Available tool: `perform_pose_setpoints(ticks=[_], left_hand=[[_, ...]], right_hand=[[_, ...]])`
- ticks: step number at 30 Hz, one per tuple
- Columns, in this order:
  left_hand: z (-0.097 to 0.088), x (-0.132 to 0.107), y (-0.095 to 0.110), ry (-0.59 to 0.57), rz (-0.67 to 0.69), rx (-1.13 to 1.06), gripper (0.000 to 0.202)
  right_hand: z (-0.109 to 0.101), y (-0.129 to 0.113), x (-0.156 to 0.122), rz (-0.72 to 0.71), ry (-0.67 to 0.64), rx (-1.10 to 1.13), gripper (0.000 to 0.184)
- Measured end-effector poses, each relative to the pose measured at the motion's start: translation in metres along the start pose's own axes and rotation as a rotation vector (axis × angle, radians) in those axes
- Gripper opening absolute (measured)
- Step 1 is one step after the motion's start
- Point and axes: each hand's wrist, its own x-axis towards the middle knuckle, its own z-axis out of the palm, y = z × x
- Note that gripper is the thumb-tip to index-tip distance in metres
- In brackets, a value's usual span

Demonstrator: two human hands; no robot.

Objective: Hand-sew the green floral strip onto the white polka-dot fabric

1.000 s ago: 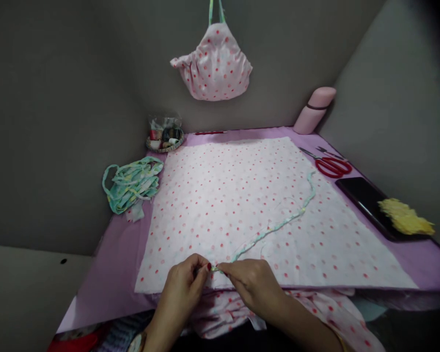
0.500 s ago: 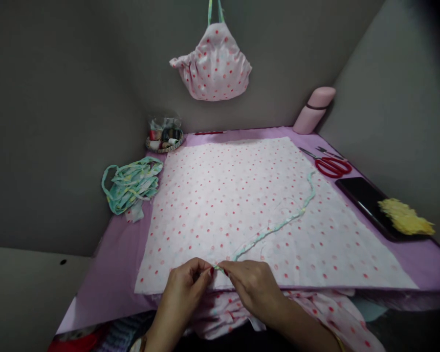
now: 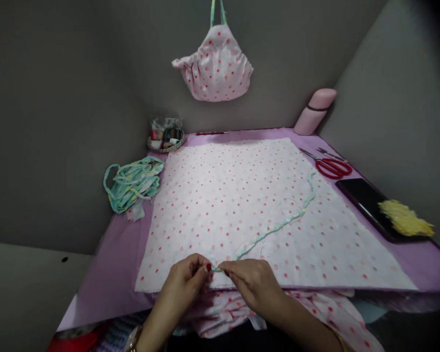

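A narrow green fabric strip runs diagonally over the pink dotted cloth, from the upper right down to the front edge. My left hand pinches the strip's near end between thumb and forefinger. Just to the right, my right hand grips the same strip, palm down, a short stretch showing between the two hands. A thin loose thread lies beside the strip. Whether a needle is in my fingers I cannot make out. More dotted fabric hangs bunched below the table edge.
Left lie a green strip bundle and a basket of thread spools. Red-handled scissors, a black phone with a yellow piece on it, and a pink bottle stand right. A dotted garment hangs behind.
My left hand has shifted slightly away from my right, so a bit more of the strip shows between them. My right hand has hardly moved.
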Motion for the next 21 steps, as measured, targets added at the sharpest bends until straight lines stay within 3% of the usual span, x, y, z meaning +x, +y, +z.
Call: perform_pose_setpoints(ticks=[4, 11, 16, 21], left_hand=[[-0.001, 0.000, -0.003, -0.037, 0.012, -0.005, 0.024], [-0.001, -0.002, -0.002, 0.009, 0.082, 0.154, 0.023], [0.000, -0.007, 0.009, 0.077, 0.099, 0.353, 0.020], [0.007, -0.013, 0.019, 0.218, 0.139, 0.493, 0.018]], right_hand=[[0.000, 0.001, 0.001, -0.011, -0.027, -0.022, 0.032], [0.000, 0.001, 0.000, -0.051, -0.013, -0.032, 0.031], [0.001, 0.000, 0.001, -0.038, -0.040, -0.070, 0.031], [0.004, -0.002, -0.001, 0.017, -0.031, -0.094, 0.029]])
